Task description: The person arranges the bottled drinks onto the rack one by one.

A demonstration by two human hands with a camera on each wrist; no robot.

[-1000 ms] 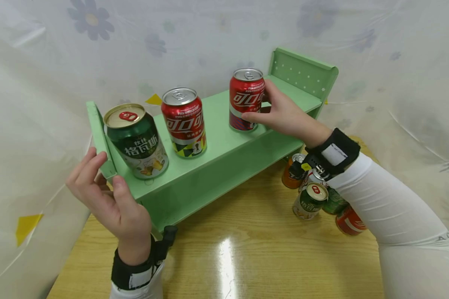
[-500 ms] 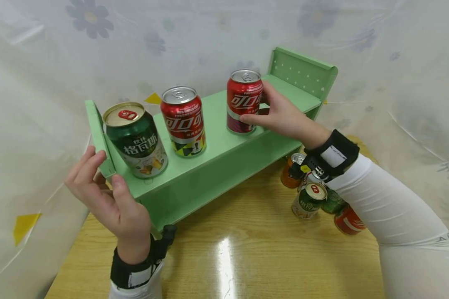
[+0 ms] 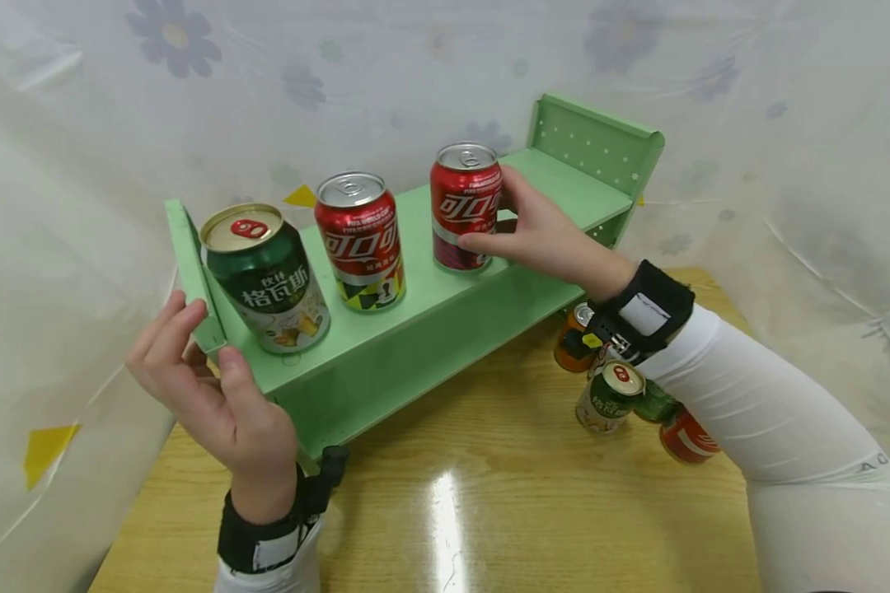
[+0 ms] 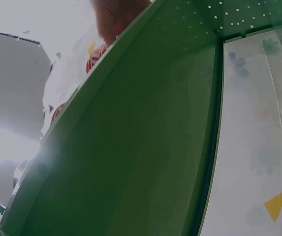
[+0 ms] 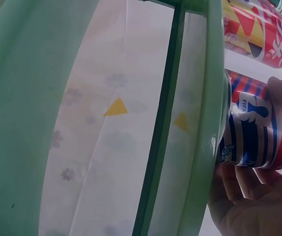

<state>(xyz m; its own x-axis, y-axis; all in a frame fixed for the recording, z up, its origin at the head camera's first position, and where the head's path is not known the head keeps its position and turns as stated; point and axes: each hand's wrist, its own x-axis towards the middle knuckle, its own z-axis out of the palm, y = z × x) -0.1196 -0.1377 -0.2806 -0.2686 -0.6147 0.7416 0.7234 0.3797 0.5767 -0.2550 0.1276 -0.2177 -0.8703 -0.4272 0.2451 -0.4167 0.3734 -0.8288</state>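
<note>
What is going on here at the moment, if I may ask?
A person's right hand grips a red can, upright on or just above the top board of a green shelf. To its left, another red can and a green can stand on that board. The left hand is at the shelf's left end panel; whether it grips is hard to tell. More cans are on the wooden table, near the right forearm.

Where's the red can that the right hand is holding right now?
In the head view, the held can is upright at the top level of the green shelf, between the other red can and the right hand gripping it.
</note>
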